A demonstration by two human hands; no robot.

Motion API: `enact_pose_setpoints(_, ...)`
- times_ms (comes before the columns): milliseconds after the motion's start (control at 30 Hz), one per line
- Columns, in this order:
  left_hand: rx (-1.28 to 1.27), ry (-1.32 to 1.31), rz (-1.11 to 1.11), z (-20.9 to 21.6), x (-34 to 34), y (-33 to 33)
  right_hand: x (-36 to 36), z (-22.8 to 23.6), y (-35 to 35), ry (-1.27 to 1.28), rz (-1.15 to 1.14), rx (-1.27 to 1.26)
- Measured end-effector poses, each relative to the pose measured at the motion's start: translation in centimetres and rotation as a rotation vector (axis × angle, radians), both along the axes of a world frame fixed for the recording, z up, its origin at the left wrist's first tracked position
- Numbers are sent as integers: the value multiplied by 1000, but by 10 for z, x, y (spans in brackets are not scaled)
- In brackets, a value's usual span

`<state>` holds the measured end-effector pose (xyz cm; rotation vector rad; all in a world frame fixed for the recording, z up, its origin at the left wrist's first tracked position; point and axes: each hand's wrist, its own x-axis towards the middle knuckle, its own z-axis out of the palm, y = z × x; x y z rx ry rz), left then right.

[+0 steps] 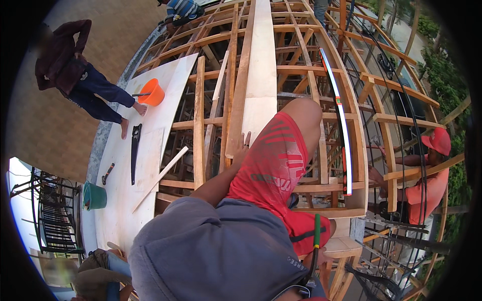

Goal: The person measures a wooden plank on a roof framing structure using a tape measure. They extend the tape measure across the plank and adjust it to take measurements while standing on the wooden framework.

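My left hand (244, 146) reaches down past my bent knee, fingers apart, and rests at the near end of a long pale plywood strip (260, 95). A thick brown beam (240, 100) runs along the strip's left side. The knee and red shorts hide part of this hand. At my right side stands a tool with a green grip (317, 231) and a dark curved shaft; its lower end is hidden. Skin that may be my right hand (322, 259) shows beside the shaft, above a wooden ledge, but its fingers are not clear.
Open wooden framework (199, 125) surrounds me, with gaps between beams. A long level (337, 100) lies at right. Plywood (118, 175) at left bears an orange bucket (154, 92), handsaw (135, 150), hammer (107, 173) and green bucket (94, 195). Several people are nearby; black cables hang right.
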<state>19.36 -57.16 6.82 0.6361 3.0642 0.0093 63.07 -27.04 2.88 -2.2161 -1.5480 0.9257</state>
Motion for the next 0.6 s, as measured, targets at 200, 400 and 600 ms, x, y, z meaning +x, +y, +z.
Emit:
enact_pose_setpoints(200, -19, -42, 221, 15, -20, 6, 18, -18, -4, -61, -101, 56)
enact_pose_setpoints(400, -44, 6, 333, 29, -35, 9, 15, -13, -11, 52, -57, 121)
enact_pose_setpoints(600, -111, -39, 268, 32, -42, 42, 22, -19, -6, 53, -73, 59)
